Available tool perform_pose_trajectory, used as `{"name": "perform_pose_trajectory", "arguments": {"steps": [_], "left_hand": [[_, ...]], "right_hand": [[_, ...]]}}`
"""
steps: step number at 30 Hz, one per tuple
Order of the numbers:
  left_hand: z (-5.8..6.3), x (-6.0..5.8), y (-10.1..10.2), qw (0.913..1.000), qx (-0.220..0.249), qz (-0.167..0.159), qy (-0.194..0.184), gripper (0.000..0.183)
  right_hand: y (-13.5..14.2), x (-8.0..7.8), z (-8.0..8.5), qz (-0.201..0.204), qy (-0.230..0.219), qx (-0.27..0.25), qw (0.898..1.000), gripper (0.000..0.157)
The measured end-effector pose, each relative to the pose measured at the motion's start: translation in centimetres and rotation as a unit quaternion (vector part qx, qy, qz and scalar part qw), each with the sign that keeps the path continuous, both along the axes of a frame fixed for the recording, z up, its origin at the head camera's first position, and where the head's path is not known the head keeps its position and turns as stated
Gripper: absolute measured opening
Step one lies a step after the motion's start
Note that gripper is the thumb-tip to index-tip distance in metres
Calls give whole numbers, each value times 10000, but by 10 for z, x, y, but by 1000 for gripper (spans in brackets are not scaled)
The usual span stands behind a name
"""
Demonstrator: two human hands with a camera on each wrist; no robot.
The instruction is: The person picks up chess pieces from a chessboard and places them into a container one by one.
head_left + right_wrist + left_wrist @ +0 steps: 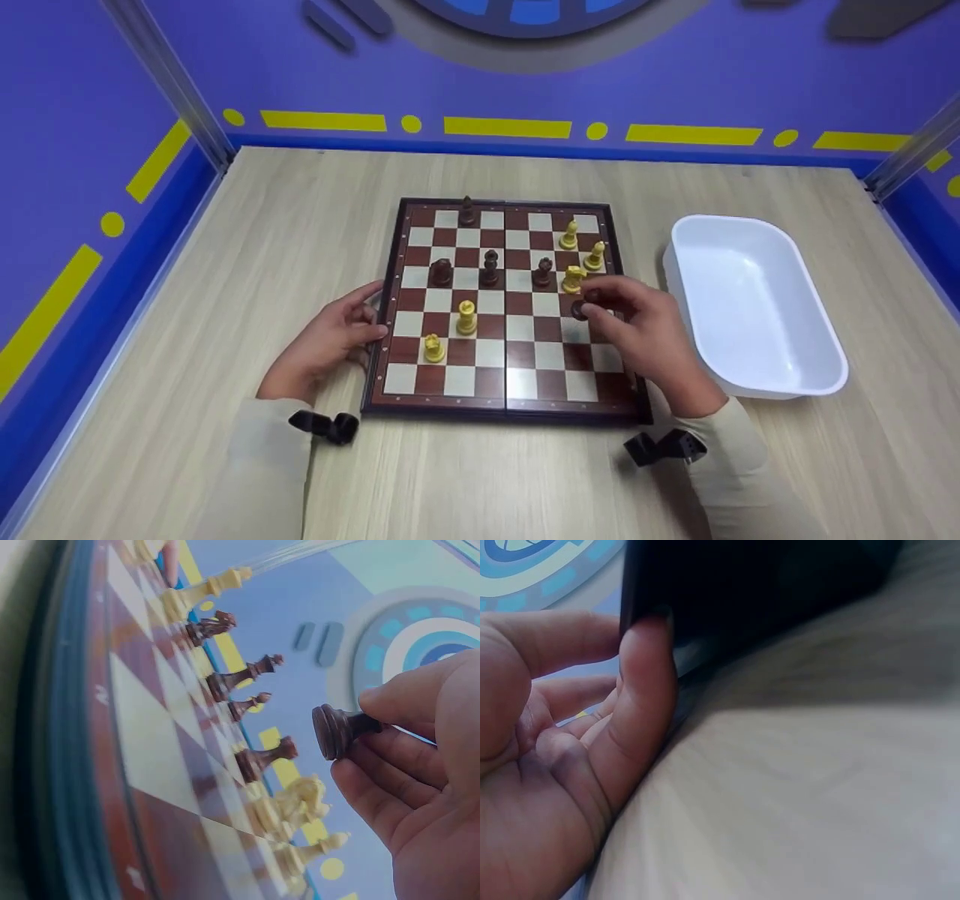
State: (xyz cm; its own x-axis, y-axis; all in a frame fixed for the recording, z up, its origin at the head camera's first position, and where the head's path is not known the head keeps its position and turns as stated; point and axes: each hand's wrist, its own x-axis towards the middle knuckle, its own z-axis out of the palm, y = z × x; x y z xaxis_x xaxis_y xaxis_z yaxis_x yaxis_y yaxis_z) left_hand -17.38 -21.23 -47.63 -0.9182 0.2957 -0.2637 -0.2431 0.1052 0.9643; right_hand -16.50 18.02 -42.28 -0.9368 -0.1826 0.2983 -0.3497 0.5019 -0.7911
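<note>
A brown-and-white chessboard (521, 325) lies on the table with dark and gold chess pieces standing on it. At its left edge, my left hand (334, 337) holds the rim with thumb and forefinger; the left wrist view shows fingertips against the board's dark side. Over the right half of the board, my right hand (645, 322) pinches a dark chess piece (337, 731) between thumb and fingers. The piece is tilted, its round base exposed and its top hidden by the fingers. Close to that hand stands a gold knight (574, 279), with a dark rook (544, 272) left of it.
A white plastic tub (750, 300) stands right of the board, close to my right forearm. Two gold pieces stand near the board's far right corner, including a gold bishop (595, 256). A gold king (466, 318) stands on the left half. Blue panels (525, 97) border the table.
</note>
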Motion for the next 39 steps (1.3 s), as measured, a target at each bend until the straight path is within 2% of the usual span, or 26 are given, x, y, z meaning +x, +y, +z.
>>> {"name": "perform_pose_trajectory", "arguments": {"steps": [6, 12, 24, 31, 39], "left_hand": [[0, 1, 1, 10000, 38, 33, -80, 75], [1, 1, 1, 10000, 13, 55, -77, 73], [0, 0, 1, 10000, -49, 24, -62, 72], [-1, 0, 1, 10000, -76, -6, -3, 73], [-2, 2, 2, 9999, 23, 106, -37, 73]], "right_hand": [[17, 0, 6, -231, 162, 291, 9992, 22], [31, -1, 13, -573, 134, 408, 9974, 24], [54, -8, 21, -861, 220, 56, 9960, 24], [67, -9, 25, -1110, 37, 119, 9937, 25], [82, -10, 27, -1305, -145, 199, 9911, 26]]}}
